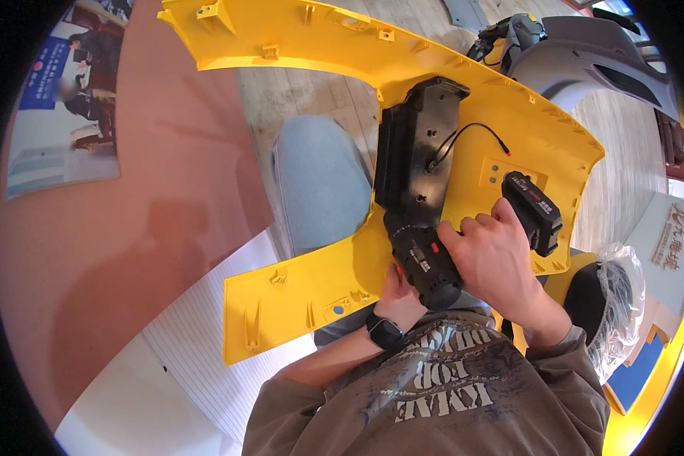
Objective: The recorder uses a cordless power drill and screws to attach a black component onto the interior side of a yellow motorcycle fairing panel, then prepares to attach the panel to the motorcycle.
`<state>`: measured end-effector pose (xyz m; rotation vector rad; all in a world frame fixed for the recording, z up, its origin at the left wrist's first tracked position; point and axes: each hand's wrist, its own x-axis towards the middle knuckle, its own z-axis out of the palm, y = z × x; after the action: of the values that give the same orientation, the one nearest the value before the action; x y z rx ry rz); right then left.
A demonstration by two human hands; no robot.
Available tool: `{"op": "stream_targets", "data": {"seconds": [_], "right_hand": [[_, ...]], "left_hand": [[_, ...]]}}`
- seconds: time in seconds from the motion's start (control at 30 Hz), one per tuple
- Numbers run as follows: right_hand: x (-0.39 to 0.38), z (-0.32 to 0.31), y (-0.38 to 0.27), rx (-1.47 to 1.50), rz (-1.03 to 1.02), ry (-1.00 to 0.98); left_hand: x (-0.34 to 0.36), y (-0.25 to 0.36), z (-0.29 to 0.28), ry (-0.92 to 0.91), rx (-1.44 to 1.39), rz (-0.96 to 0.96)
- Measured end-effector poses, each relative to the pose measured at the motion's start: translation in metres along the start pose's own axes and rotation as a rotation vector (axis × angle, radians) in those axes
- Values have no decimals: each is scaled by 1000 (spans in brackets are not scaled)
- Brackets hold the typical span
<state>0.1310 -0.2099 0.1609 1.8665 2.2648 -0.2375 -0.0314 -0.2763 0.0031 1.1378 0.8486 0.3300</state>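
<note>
My right hand (pixel 490 247) is closed around the handle of a black cordless drill (pixel 425 266). The drill's battery (pixel 532 213) sticks out beyond my fist, and its front end meets the lower end of a black plastic housing (pixel 418 159). That housing lies against the inner face of a large curved yellow panel (pixel 539 114), and a thin black cable (pixel 479 127) with a red tip comes out of it. Below the drill is my left hand (pixel 399 300), beside the panel's lower edge. Its thumb partly shows; the other fingers are hidden behind the drill and panel.
The panel rests across my lap, near my denim-covered knee (pixel 319 182). A reddish-brown surface (pixel 129 258) stands at the left with a picture on it. At the right are clear plastic wrap (pixel 619 304) and a light-coloured board (pixel 661 235). A grey machine part (pixel 585 61) stands behind.
</note>
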Motion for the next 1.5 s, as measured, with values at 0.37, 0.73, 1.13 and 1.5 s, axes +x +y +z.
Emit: {"op": "stream_targets", "data": {"seconds": [0.37,0.73,1.13,1.5], "right_hand": [[-3,-10,4,45,-49,-81],[-34,-29,41,458,86,67],[-97,77,103,2646,446,448],[-111,151,91,2996,387,420]], "left_hand": [[3,30,-8,-101,-867,-132],[-4,40,-21,-37,1417,361],[5,74,-32,4,1698,578],[57,146,1,-152,1727,440]]}}
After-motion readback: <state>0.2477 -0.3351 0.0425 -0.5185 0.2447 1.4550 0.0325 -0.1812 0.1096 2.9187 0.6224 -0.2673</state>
